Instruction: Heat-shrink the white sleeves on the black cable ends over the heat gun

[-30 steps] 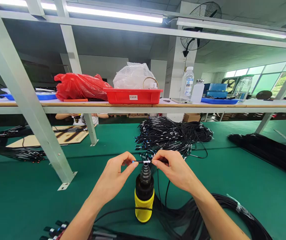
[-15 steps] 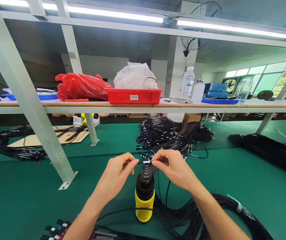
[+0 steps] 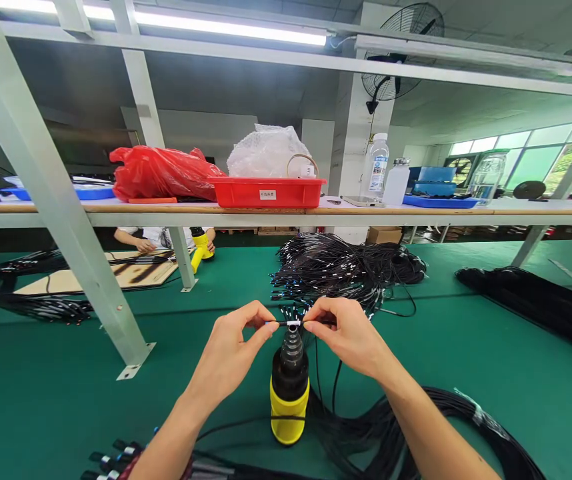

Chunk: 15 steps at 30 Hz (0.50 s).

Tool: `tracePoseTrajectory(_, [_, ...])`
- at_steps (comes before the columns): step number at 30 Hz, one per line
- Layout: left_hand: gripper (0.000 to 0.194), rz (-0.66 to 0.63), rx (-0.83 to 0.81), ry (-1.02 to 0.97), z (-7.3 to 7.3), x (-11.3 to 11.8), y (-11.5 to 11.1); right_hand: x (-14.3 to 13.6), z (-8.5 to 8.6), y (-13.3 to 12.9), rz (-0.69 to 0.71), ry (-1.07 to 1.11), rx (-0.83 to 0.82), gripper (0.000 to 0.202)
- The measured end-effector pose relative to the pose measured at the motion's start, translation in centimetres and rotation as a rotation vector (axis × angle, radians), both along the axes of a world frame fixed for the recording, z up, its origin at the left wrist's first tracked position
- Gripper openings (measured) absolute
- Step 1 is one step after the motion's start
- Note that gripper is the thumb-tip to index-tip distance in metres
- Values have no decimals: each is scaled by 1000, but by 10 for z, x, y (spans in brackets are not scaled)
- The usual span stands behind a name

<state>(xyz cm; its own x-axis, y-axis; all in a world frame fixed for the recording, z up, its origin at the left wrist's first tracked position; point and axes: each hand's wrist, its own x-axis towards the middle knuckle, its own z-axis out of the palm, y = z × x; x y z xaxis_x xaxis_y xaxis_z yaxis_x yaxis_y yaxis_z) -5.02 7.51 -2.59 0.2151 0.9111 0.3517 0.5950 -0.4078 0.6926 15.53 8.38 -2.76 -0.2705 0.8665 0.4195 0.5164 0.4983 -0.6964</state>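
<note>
Above the green table (image 3: 66,400), left hand (image 3: 229,345) and right hand (image 3: 352,337) pinch a cable (image 3: 283,324), its white sleeve (image 3: 293,323) between.

Hands: left hand (image 3: 236,343) and right hand (image 3: 349,337) pinch a black cable with a white sleeve (image 3: 293,323)
Heat gun (image 3: 289,400): yellow and black, nozzle upright beneath the sleeve
Shelf (image 3: 186,219): red tray (image 3: 269,195) beside red bag (image 3: 166,175)

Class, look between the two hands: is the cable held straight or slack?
Straight: the black cable runs level from left hand to right hand, with no sag visible.
</note>
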Motion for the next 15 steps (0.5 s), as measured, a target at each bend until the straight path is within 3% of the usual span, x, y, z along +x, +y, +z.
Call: tracePoseTrajectory(15, [10,37,30,-71,-5,0,2,2,-2,1,-9,34,-18,8])
